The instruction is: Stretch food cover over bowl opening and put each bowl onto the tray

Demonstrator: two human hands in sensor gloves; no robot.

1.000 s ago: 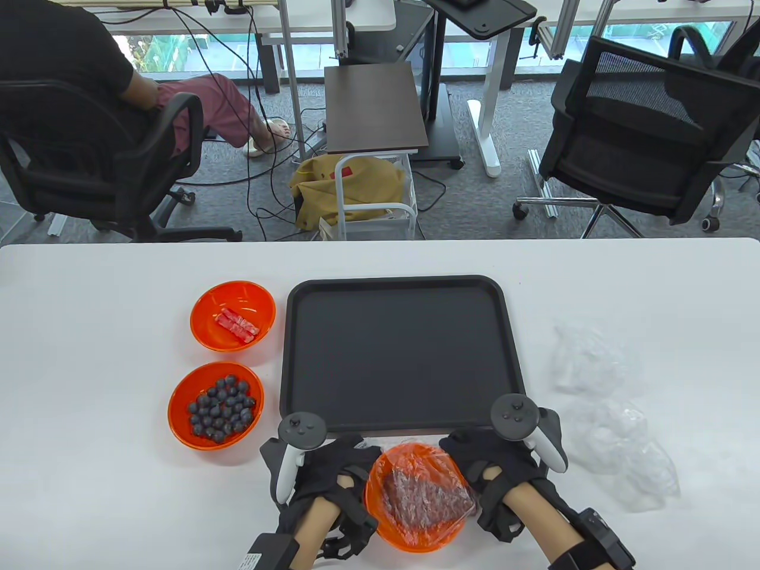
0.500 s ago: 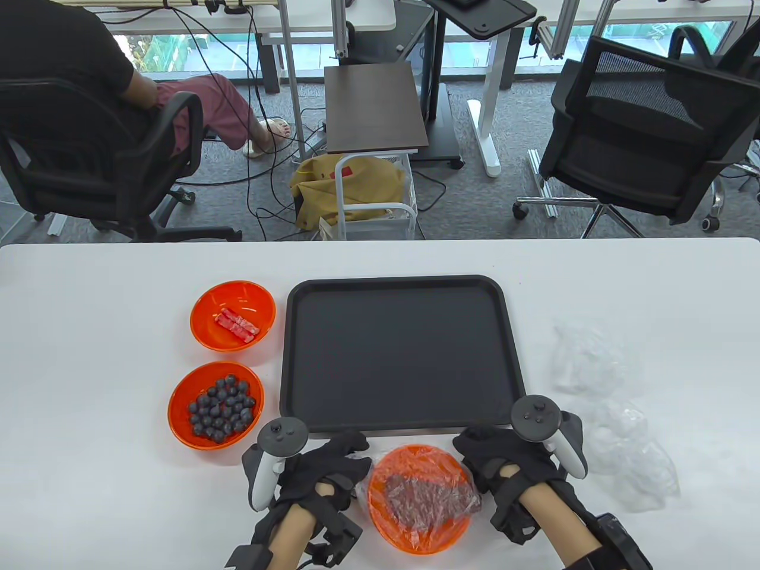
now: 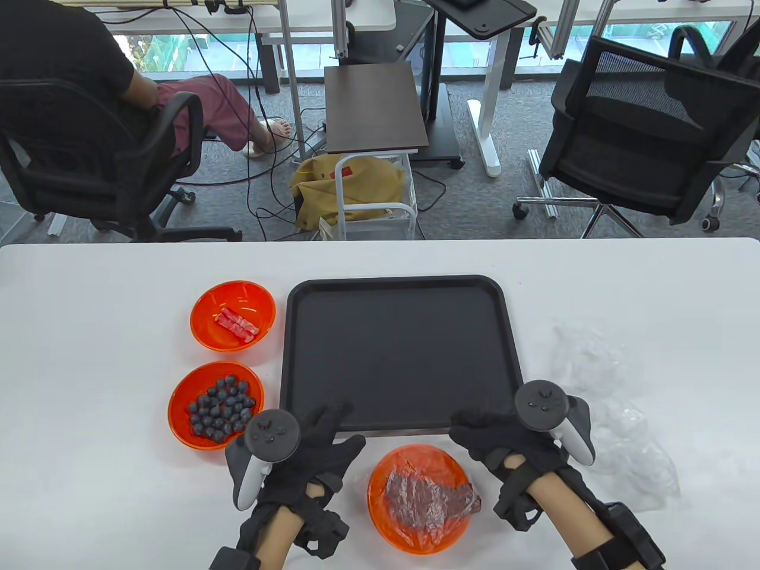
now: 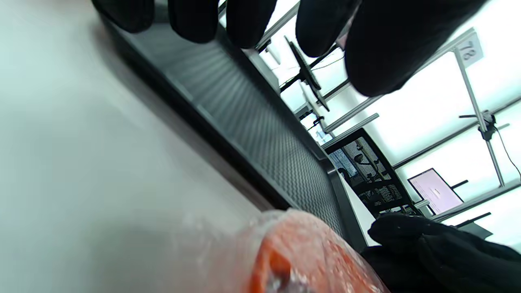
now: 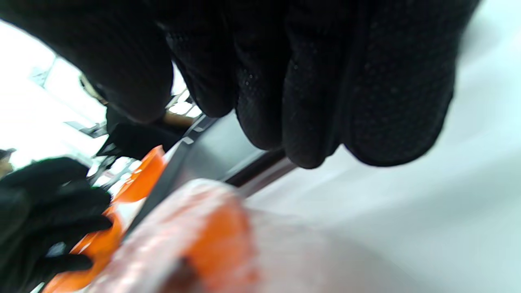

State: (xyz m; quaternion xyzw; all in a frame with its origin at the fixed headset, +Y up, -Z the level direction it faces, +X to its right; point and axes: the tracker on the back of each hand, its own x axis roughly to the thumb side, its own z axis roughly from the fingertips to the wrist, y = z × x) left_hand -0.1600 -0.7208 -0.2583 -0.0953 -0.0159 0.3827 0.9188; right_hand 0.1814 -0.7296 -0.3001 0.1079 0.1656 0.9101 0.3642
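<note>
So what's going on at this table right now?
A person in sensor gloves is covering bowls. The near bowl of dried meat has its cover on and sits in front of the empty tray. The left hand and right hand flank it, holding nothing. The blueberry bowl and candy bowl sit uncovered.

Right hand fingers (image 5: pixel 309 81) hang from 12 o'clock, holding nothing. The blurred film-covered orange bowl (image 5: pixel 203 240) sits at 6 o'clock; the left hand (image 5: pixel 36 203) at 9 o'clock.
</note>
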